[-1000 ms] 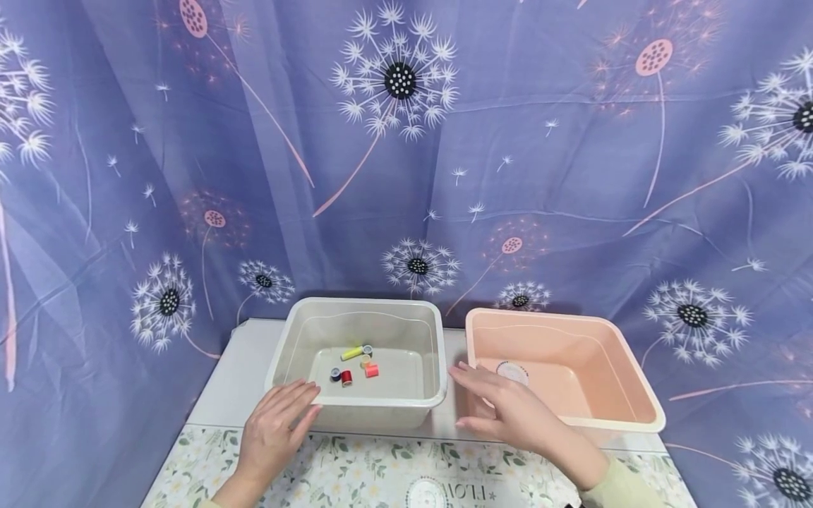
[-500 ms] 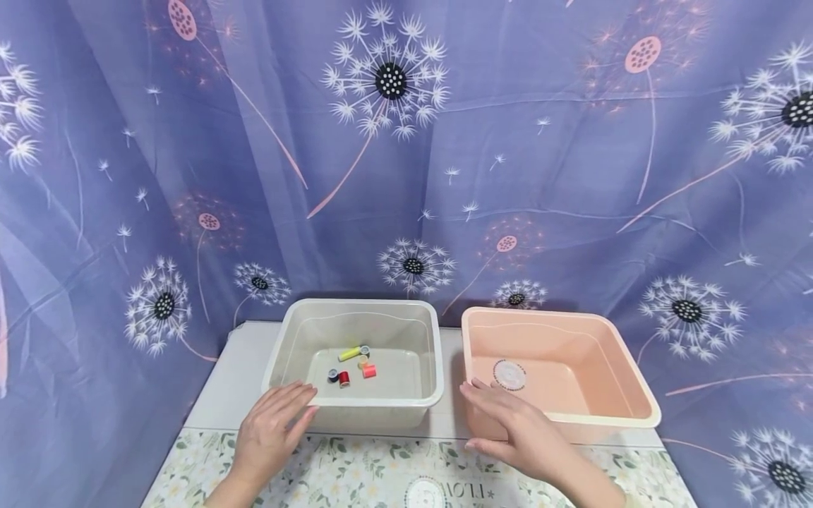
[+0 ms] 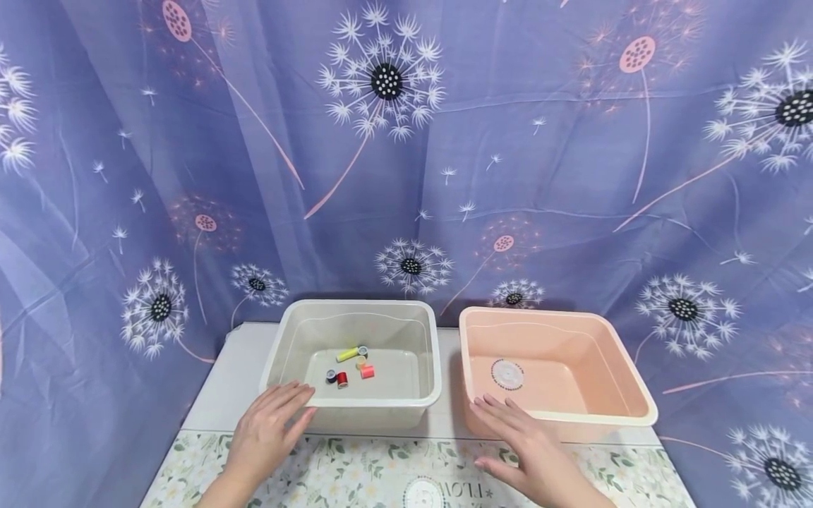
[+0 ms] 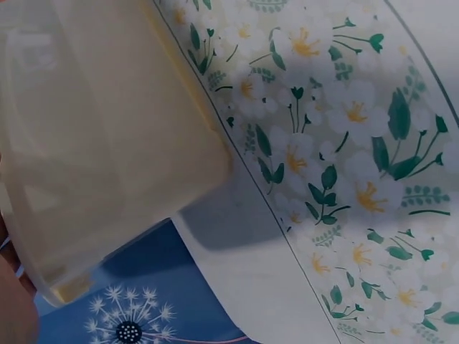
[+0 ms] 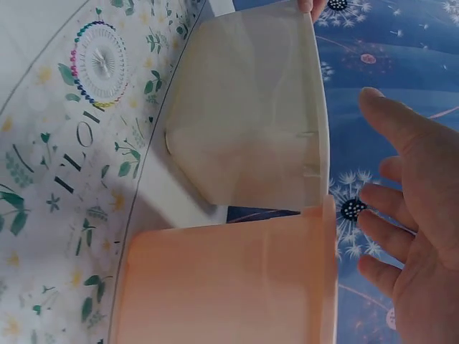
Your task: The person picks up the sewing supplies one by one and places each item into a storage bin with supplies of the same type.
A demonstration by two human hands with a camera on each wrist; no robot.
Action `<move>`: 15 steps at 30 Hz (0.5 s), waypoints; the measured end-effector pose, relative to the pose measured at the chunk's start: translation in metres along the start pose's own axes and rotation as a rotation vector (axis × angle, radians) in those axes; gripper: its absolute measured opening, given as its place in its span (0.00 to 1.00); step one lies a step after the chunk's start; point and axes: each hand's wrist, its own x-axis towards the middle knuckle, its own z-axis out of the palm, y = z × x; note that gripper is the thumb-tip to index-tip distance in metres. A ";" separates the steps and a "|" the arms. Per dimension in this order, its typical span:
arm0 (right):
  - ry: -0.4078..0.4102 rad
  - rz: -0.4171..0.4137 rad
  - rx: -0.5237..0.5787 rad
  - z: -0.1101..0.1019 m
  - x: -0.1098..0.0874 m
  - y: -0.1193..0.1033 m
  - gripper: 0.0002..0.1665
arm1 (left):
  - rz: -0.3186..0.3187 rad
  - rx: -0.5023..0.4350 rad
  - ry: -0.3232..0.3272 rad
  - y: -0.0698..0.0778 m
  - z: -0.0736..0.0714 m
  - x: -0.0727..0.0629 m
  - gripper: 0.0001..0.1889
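Observation:
My left hand (image 3: 269, 427) rests its fingers at the front left corner of the grey bin (image 3: 368, 403), fingers fairly straight and holding nothing. Inside that bin lie several thread spools, among them a yellow spool (image 3: 347, 355), a red spool (image 3: 342, 379), a coral spool (image 3: 368, 372) and a dark blue spool (image 3: 331, 377). By the front left corner of the pink bin (image 3: 597, 418) is my right hand (image 3: 530, 448), its fingers spread and nothing in them. On the pink bin's floor, toward the left, lies a round wheel of sewing pins (image 3: 507, 375) with coloured heads along its edge.
A second pin wheel (image 5: 100, 64) lies on the flowered cloth (image 3: 356, 466) in front of the bins. Both bins stand side by side on the white tabletop (image 3: 212, 395), a narrow gap between them. A blue dandelion curtain (image 3: 286, 176) hangs behind and at the sides.
My right hand has drawn back toward me and slightly right, uncovering the pin wheel in the pink bin. The left hand keeps its place at the grey bin; the head view has shifted slightly.

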 end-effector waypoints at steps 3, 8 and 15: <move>0.020 -0.008 0.005 0.003 -0.007 0.003 0.42 | -0.004 0.019 -0.014 0.001 -0.001 0.000 0.41; 0.052 -0.023 0.011 0.007 -0.016 0.005 0.42 | 0.001 0.016 -0.009 0.003 -0.005 -0.001 0.40; 0.042 0.016 -0.010 0.005 -0.028 0.004 0.42 | 0.028 0.022 -0.005 0.005 -0.014 -0.006 0.38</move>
